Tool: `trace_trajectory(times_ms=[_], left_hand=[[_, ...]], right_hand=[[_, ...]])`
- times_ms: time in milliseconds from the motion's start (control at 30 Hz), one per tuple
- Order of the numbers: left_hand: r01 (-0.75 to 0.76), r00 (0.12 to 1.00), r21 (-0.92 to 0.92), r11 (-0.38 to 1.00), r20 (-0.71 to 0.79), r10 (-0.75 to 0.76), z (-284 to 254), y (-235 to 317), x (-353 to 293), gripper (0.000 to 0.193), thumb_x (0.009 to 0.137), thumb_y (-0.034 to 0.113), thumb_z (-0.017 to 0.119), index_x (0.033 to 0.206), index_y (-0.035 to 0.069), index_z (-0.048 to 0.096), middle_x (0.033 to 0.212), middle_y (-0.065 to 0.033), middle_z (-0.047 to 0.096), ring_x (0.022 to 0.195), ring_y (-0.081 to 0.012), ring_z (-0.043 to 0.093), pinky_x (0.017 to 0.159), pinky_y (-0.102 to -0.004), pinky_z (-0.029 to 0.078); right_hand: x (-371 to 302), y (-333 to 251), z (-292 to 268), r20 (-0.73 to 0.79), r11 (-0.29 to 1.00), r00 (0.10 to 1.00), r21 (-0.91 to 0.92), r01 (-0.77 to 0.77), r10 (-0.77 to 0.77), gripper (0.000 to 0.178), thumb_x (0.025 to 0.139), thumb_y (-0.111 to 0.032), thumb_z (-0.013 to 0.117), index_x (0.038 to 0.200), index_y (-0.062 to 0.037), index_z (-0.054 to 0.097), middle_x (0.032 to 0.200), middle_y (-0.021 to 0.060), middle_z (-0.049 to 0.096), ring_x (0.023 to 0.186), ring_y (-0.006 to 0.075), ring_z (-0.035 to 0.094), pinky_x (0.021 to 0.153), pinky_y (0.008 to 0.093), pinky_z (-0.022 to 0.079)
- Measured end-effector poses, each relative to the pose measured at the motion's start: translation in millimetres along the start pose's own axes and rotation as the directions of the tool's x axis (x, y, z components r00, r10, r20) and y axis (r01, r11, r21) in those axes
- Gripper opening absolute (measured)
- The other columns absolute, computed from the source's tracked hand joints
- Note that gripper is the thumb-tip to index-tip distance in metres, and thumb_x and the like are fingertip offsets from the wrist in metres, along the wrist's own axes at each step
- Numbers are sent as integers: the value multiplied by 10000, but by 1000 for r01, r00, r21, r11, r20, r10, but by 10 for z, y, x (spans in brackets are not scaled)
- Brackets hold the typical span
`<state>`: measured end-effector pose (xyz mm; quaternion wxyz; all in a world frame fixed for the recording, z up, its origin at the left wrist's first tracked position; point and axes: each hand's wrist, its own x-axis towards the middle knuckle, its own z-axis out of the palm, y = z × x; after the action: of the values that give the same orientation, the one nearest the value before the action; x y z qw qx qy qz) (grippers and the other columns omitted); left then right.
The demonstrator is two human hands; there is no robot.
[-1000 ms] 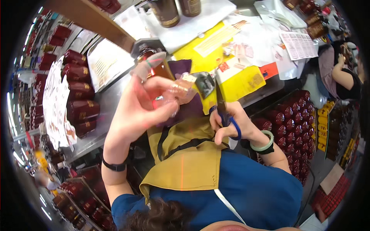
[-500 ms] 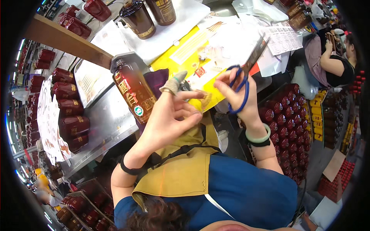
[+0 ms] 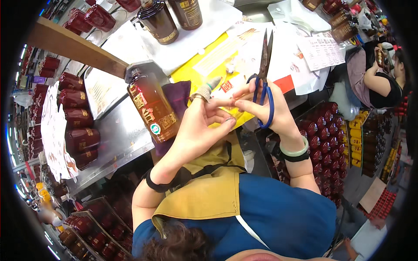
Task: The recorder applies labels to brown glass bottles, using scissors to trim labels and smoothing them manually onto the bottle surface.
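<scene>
Blue-handled scissors (image 3: 264, 74) are in my right hand (image 3: 278, 108), their long dark blades pointing up and away from me. Fingers of that hand pass through the handle loops, while its thumb and fingertips meet the fingers of my left hand (image 3: 198, 126). The left hand has its fingers apart, with nothing plainly visible between them. A pale cloth finger cover (image 3: 203, 92) with a greenish tip sits on one of its fingers. Left of this hand, a decorated amber-brown bottle (image 3: 152, 106) leans on the bench beside a purple cloth (image 3: 177, 93).
A wooden bar (image 3: 82, 48) slants across the metal bench (image 3: 124, 135). Yellow and white printed sheets (image 3: 209, 65) lie beyond my hands. Dark bottles (image 3: 159, 24) stand at the back. Racked red bottles (image 3: 320, 139) fill the right, and another person (image 3: 379, 78) sits farther off.
My right hand has come left to meet the left hand's fingers. The scissors have swung from leaning right to nearly upright. My left hand has shifted slightly right.
</scene>
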<state>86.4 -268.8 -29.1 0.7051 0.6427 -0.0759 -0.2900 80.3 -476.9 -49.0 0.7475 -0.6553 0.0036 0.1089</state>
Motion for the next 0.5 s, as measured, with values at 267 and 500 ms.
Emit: trace_trajectory(times_ms=[267, 500], left_hand=[[-14, 990, 12, 1000, -139, 16, 32, 40, -12, 817, 833, -71, 728, 1492, 1, 250, 1193, -156, 607, 919, -125, 643, 849, -259, 557], [-82, 940, 97, 992, -323, 110, -184, 170, -438, 622, 810, -154, 698, 1365, -30, 447, 891, -93, 683, 854, -175, 700, 805, -283, 584]], right_hand=[[436, 48, -455, -340, 895, 888, -421, 150, -308, 264, 847, -31, 756, 963, 15, 524, 965, 146, 717, 870, 166, 702, 764, 280, 554], [678, 128, -792, -406, 488, 752, -863, -129, -519, 278, 801, -168, 774, 976, -8, 630, 916, 174, 677, 753, 341, 656, 677, 403, 504]])
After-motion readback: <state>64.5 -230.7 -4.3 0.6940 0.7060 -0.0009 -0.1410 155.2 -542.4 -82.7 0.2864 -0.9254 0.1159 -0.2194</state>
